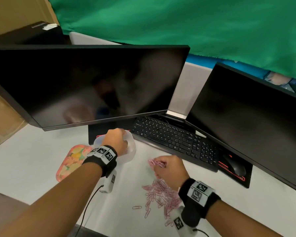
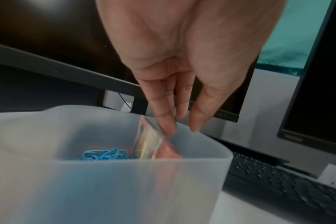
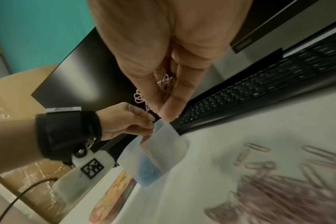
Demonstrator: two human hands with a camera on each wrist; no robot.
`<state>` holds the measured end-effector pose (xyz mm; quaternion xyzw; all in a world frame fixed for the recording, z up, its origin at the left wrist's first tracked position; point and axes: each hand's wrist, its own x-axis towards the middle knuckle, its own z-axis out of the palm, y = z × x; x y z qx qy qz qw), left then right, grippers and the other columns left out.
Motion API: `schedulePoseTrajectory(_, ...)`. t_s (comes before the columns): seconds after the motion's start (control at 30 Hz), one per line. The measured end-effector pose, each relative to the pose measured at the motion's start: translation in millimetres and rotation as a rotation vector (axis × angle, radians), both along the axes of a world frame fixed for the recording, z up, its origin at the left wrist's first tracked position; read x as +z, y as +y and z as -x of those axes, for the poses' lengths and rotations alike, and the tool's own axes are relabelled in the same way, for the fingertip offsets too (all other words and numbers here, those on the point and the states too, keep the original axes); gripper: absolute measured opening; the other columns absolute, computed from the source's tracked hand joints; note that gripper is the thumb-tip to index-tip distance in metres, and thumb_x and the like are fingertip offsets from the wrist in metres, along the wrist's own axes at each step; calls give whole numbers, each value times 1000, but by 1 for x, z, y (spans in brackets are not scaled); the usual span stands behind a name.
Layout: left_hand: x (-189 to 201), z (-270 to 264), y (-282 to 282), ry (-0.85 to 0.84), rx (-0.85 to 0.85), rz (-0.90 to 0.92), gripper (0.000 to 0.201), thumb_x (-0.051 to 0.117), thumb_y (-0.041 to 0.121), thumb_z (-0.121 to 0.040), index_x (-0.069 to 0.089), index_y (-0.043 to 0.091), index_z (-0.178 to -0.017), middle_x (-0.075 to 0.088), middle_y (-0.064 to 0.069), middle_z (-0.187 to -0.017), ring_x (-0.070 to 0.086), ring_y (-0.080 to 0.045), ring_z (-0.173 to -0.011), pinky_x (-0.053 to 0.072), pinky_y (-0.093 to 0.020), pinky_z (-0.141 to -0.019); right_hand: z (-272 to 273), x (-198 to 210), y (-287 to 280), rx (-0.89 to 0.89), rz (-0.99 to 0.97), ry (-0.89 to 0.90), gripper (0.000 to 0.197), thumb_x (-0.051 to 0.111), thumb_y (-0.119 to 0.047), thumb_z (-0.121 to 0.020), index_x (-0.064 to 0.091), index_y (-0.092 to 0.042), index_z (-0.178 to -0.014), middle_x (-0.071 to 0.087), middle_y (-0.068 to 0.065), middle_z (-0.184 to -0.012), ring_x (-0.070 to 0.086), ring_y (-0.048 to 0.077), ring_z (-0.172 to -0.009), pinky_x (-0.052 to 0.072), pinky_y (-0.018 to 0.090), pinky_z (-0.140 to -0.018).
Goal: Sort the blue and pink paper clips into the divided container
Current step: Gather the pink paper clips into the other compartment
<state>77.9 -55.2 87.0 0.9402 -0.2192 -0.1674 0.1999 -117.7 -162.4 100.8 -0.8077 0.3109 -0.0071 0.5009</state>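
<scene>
A frosted translucent container (image 1: 131, 152) (image 2: 125, 181) stands in front of the left monitor. A patterned card divider (image 2: 150, 141) splits it, and blue paper clips (image 2: 105, 154) (image 3: 150, 172) lie in its left compartment. My left hand (image 1: 123, 144) (image 2: 181, 128) reaches down over it with straight fingers; one fingertip touches the divider's top edge. To the right, my right hand (image 1: 162, 165) (image 3: 163, 107) hovers above the desk and pinches a bunch of pink paper clips (image 1: 156, 163) (image 3: 166, 84). A loose pile of pink paper clips (image 1: 161, 194) (image 3: 278, 194) lies under that wrist.
A floral pink lid (image 1: 72, 161) lies left of the container. A black keyboard (image 1: 174, 139) and a mouse (image 1: 236, 165) sit to the right, just behind the pile. Two dark monitors (image 1: 92, 86) close off the back. A cable (image 1: 87, 207) trails from my left wrist.
</scene>
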Motion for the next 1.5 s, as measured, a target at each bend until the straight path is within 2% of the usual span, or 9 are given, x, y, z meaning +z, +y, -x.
schedulePoseTrajectory(0.23,-6,26,53,-15,17,224,18,54,13,-88,70,20,-82,66,3,-73,60,-17,-69,48,-24,-69,-89,11,9,29,13,-84,7,70,-15,-83,75,-11,-84,69,8,-65,63,11,-49,57,22,-55)
schedulePoseTrajectory(0.43,-30,47,98,0,-31,233,16,58,17,-86,69,27,-79,65,10,-68,58,-10,-62,39,-12,-58,-144,-8,18,25,-2,15,7,66,-7,-82,73,-6,-83,70,14,-69,67,19,-54,59,26,-59)
schedulePoseTrajectory(0.63,-49,55,114,53,-77,189,12,62,21,-86,70,26,-92,65,13,-75,57,-5,-68,36,-4,-60,-161,-35,21,6,105,163,16,71,-16,-77,74,-8,-91,73,12,-85,72,26,-76,61,38,-73)
schedulePoseTrajectory(0.77,-52,59,110,106,-95,162,15,60,20,-86,70,25,-96,64,13,-79,57,-6,-71,37,-6,-62,-158,-31,19,18,175,176,42,71,-14,-76,65,-15,-117,67,6,-113,65,22,-101,53,29,-90)
schedulePoseTrajectory(0.93,-57,71,94,198,-266,116,21,58,20,-85,67,25,-103,59,13,-84,58,-9,-77,43,-16,-70,-120,-13,0,37,225,-8,27,58,-11,-83,69,-17,-107,72,-2,-99,61,8,-83,48,18,-81)
schedulePoseTrajectory(1.03,-64,78,84,230,-411,-18,40,60,26,-85,56,27,-124,55,10,-106,58,-11,-96,47,-22,-85,-67,-28,-28,114,366,121,31,50,-11,-89,67,-17,-114,71,3,-111,66,17,-98,50,22,-90)
schedulePoseTrajectory(1.17,-75,87,69,243,-546,-139,71,55,37,-87,22,24,-149,26,1,-152,32,-19,-137,35,-36,-110,12,-78,-46,171,402,462,52,42,-17,-94,32,-15,-146,27,7,-156,26,21,-143,25,35,-117)
schedulePoseTrajectory(1.27,-79,93,48,203,-662,-185,78,51,40,-91,8,20,-153,7,-1,-160,12,-20,-147,21,-37,-118,46,-102,-35,217,375,570,64,33,-23,-97,0,-21,-152,-13,4,-160,-10,23,-148,0,48,-120)
schedulePoseTrajectory(1.5,-89,109,-13,62,-903,-231,83,52,29,-89,1,15,-153,-4,-7,-161,-1,-25,-149,15,-42,-120,82,-107,5,543,362,336,65,33,-22,-97,-2,-38,-149,-12,-11,-157,-16,12,-145,-3,40,-121)
